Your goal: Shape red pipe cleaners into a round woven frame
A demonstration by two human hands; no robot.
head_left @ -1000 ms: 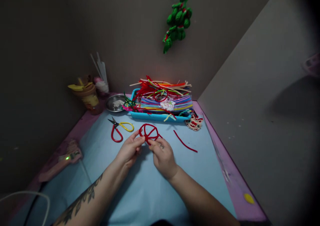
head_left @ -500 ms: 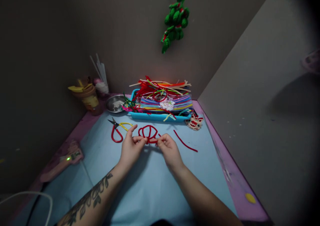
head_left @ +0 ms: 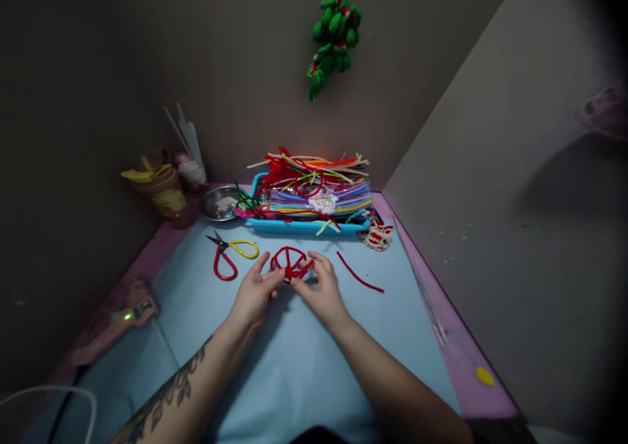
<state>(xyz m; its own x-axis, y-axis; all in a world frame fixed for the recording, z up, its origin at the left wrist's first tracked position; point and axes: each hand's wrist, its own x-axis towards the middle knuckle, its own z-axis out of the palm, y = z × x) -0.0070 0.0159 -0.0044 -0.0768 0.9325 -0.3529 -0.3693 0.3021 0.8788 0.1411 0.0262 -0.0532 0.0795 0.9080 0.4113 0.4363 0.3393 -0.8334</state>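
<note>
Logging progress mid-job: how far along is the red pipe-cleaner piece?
Done: the red ring is closed, with spokes crossing it. In hand: left hand and right hand both pinch its near edge over the blue mat. Left, probably: a loose red strand lies unused right of the hands; the scissors lie apart.

The green ornament (head_left: 333, 32) is cut off by the top edge. The red wheel (head_left: 290, 259) is partly covered by the left hand (head_left: 255, 291) and right hand (head_left: 321, 291).

Scissors (head_left: 224, 249) lie near a metal dish (head_left: 216, 205) — behind, a blue tray (head_left: 304, 227) heaped with pipe cleaners (head_left: 321, 199).
</note>
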